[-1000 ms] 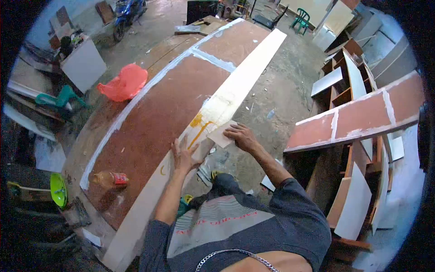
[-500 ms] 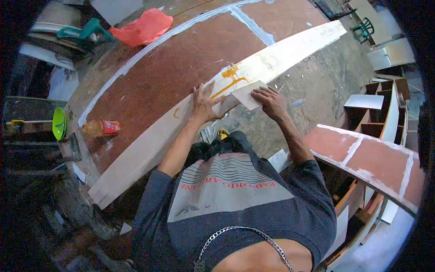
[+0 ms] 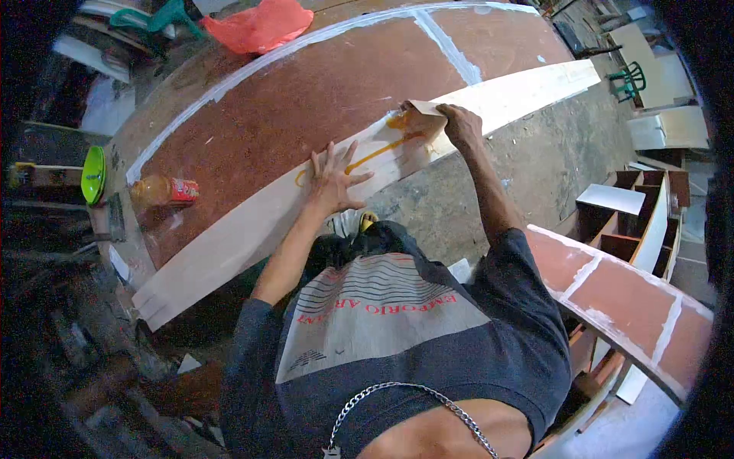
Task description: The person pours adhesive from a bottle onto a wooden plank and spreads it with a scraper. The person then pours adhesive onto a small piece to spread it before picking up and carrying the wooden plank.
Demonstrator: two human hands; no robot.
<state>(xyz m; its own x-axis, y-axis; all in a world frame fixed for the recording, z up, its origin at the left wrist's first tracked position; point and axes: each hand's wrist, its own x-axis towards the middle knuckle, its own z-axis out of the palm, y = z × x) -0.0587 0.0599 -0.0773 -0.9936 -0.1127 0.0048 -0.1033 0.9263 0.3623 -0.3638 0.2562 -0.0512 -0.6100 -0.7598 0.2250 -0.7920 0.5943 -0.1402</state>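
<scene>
A long pale board (image 3: 222, 233) lies across the near edge of a large reddish-brown panel (image 3: 283, 107). My left hand (image 3: 333, 183) rests on the board with its fingers spread, holding nothing. Farther right, my right hand (image 3: 461, 126) grips a thin flat piece (image 3: 428, 108), tilted over the board at the orange streaks (image 3: 382, 153). Its lower edge is at the board; exact contact cannot be made out. A bottle with a red label (image 3: 164, 191) lies on the panel at the left.
Behind the panel is a red plastic bag (image 3: 260, 27). A green bowl (image 3: 93, 174) is at the far left. To the right stand a second panel with white strips (image 3: 619, 302), open wooden shelving (image 3: 623, 222) and a green chair (image 3: 628, 80).
My right hand has moved the flat piece from the board's near edge up over the orange streaks. My left hand stays spread on the board. The view has turned and shifted.
</scene>
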